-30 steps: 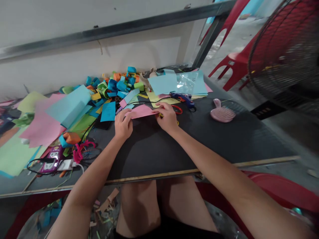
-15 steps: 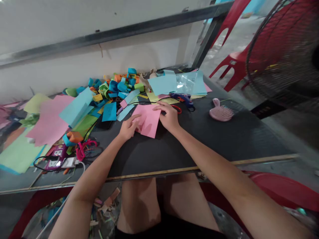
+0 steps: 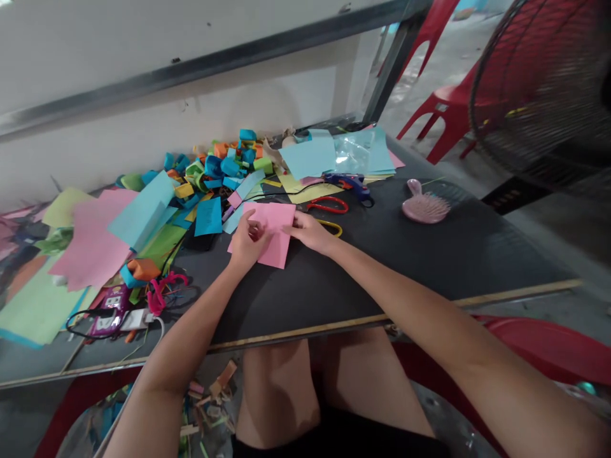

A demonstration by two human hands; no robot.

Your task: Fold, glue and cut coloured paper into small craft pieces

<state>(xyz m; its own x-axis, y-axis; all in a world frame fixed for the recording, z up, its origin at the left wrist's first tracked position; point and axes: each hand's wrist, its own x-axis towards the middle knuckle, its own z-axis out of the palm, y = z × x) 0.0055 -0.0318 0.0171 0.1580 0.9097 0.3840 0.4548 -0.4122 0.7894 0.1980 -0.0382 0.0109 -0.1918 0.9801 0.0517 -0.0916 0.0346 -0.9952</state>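
Observation:
A pink paper sheet [image 3: 275, 222] lies unfolded on the black table [image 3: 382, 267] in front of me. My left hand [image 3: 247, 240] rests on its left part with the fingers curled and pinching the sheet. At the sheet's right edge my right hand [image 3: 309, 231] holds the paper with fingers pressed on it. Red-handled scissors [image 3: 329, 205] lie just beyond my right hand. A yellow-handled tool [image 3: 333, 226] peeks out to the right of that hand.
A heap of folded coloured paper pieces [image 3: 224, 166] sits at the back. Large pink, blue and green sheets [image 3: 95, 235] cover the left. A blue glue gun [image 3: 351, 183], a pink hairbrush [image 3: 424, 207], light blue sheets [image 3: 334, 156], a fan [image 3: 544, 95], red chairs [image 3: 443, 108].
The pink paper, folded into a narrow strip a second ago, has been opened flat. Both hands moved nearer to me with it, uncovering the red scissors.

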